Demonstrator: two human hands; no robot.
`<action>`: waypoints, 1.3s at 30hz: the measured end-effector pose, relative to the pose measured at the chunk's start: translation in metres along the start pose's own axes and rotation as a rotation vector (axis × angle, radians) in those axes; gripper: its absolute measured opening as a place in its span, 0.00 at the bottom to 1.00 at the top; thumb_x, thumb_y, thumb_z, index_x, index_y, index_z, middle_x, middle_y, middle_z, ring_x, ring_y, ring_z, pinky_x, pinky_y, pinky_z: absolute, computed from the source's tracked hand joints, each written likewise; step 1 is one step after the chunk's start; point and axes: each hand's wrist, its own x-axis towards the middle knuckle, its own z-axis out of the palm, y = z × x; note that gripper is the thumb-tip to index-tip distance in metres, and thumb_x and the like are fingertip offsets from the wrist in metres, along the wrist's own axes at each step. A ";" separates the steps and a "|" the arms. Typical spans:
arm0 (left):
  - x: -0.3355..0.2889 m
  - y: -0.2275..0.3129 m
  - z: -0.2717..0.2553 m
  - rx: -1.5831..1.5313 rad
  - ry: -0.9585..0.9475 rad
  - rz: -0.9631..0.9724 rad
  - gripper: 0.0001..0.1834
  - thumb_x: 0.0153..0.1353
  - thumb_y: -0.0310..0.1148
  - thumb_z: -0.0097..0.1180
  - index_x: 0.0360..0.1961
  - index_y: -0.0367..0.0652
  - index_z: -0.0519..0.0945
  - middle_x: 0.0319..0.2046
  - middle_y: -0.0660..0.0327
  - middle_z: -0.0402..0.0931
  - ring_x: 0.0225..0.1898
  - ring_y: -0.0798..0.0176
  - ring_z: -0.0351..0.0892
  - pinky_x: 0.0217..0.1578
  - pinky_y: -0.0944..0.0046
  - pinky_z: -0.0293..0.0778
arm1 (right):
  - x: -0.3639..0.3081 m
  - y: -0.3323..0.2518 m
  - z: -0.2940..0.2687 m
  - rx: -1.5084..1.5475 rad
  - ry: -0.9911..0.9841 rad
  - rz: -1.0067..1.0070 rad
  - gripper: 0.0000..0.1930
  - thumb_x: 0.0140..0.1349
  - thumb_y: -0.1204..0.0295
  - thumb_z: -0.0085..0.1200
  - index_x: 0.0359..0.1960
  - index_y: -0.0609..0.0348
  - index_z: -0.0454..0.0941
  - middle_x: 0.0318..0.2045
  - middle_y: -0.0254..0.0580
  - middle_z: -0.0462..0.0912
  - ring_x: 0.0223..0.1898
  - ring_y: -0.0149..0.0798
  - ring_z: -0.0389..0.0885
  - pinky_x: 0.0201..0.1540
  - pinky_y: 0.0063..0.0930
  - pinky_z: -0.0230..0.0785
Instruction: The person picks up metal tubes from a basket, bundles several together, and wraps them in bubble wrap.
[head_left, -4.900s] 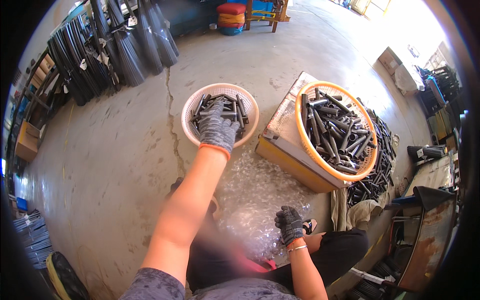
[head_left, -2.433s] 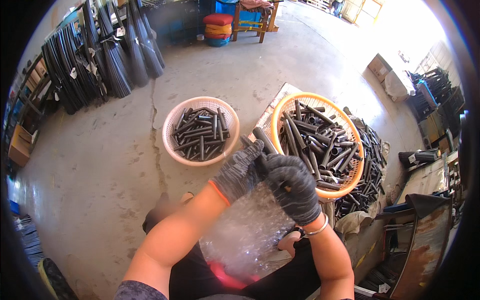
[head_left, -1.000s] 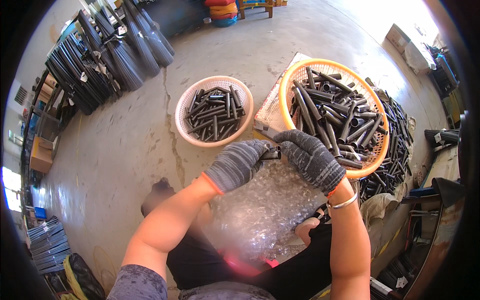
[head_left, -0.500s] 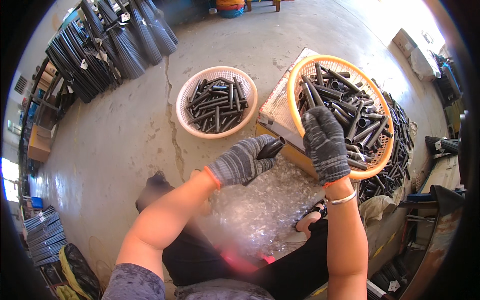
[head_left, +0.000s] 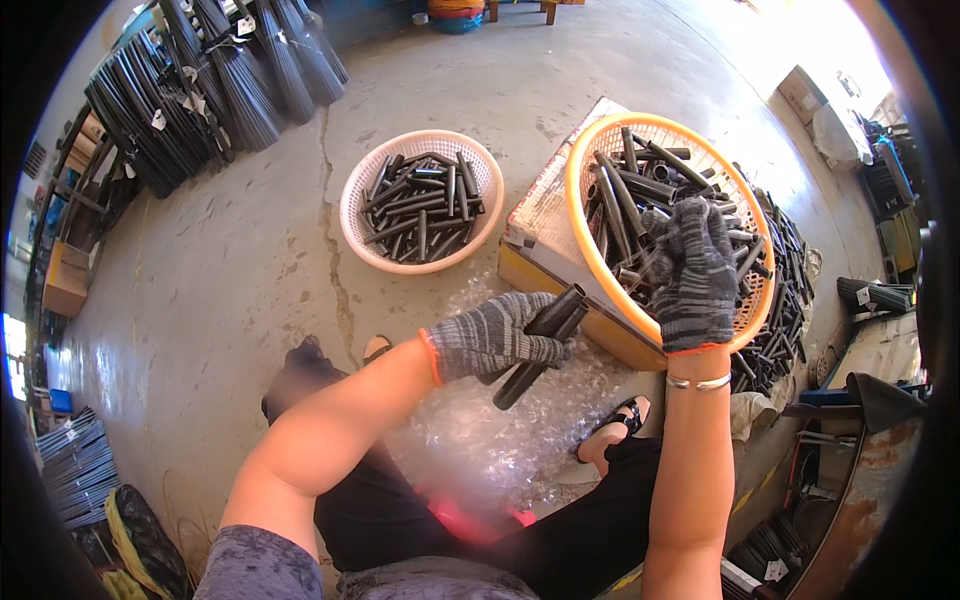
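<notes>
My left hand (head_left: 497,338), in a striped grey knit glove with an orange cuff, is closed around black tubes (head_left: 540,347). At least two show, slanting side by side, with one open end facing up. In the orange plastic basket (head_left: 571,190), my gloved right hand (head_left: 693,275) lies over a heap of short black tubes (head_left: 620,215). Its fingers are curled down among them and partly blurred, so what they grip cannot be made out. The basket rests tilted on a cardboard box (head_left: 570,255).
A pale pink basket (head_left: 352,225) of similar tubes stands on the floor to the left. Many loose tubes (head_left: 793,290) are piled right of the orange basket. Clear plastic wrap (head_left: 480,430) lies between my feet. Bundled dark rods (head_left: 150,120) lean at the far left.
My right hand has moved right and deeper over the tubes in the orange basket. My left hand has turned, and more of its tubes now show. The view has shifted slightly.
</notes>
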 end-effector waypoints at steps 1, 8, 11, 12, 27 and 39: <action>-0.001 0.000 -0.003 0.019 0.012 0.002 0.17 0.56 0.26 0.60 0.48 0.38 0.73 0.36 0.61 0.78 0.39 0.69 0.76 0.43 0.67 0.74 | 0.000 0.001 -0.001 0.130 -0.046 0.093 0.04 0.63 0.68 0.53 0.34 0.53 0.75 0.21 0.28 0.72 0.16 0.21 0.65 0.13 0.13 0.56; -0.007 0.013 -0.006 0.104 0.024 0.024 0.20 0.54 0.27 0.61 0.48 0.39 0.73 0.37 0.59 0.79 0.41 0.66 0.78 0.43 0.66 0.74 | -0.003 -0.012 -0.002 0.040 -0.172 0.052 0.06 0.64 0.68 0.53 0.39 0.53 0.75 0.23 0.25 0.69 0.18 0.20 0.62 0.13 0.10 0.55; -0.009 0.015 -0.009 -0.007 -0.014 0.058 0.23 0.52 0.28 0.61 0.51 0.38 0.71 0.39 0.58 0.79 0.41 0.64 0.79 0.44 0.64 0.75 | -0.008 0.005 0.002 -0.420 -0.430 -0.218 0.20 0.52 0.76 0.62 0.47 0.55 0.73 0.31 0.25 0.71 0.22 0.19 0.64 0.23 0.11 0.62; -0.009 0.016 -0.010 -0.039 -0.029 0.074 0.25 0.52 0.29 0.61 0.52 0.38 0.71 0.40 0.57 0.79 0.42 0.63 0.79 0.44 0.63 0.75 | -0.014 0.003 -0.001 -0.648 -0.529 -0.179 0.27 0.46 0.80 0.64 0.51 0.55 0.71 0.36 0.25 0.71 0.26 0.20 0.66 0.29 0.13 0.64; -0.021 0.023 -0.003 -0.532 -0.137 0.250 0.48 0.39 0.31 0.72 0.63 0.40 0.60 0.41 0.57 0.75 0.41 0.58 0.78 0.41 0.55 0.77 | -0.031 0.009 -0.012 -0.704 -0.797 0.116 0.14 0.60 0.76 0.54 0.46 0.68 0.75 0.26 0.37 0.77 0.27 0.27 0.73 0.31 0.22 0.69; -0.035 0.026 0.001 -0.700 -0.167 0.294 0.51 0.38 0.34 0.73 0.64 0.39 0.58 0.29 0.56 0.75 0.31 0.58 0.78 0.32 0.57 0.76 | -0.016 0.005 -0.016 -0.579 -0.839 0.512 0.13 0.62 0.62 0.54 0.31 0.60 0.78 0.21 0.29 0.75 0.19 0.24 0.69 0.19 0.18 0.60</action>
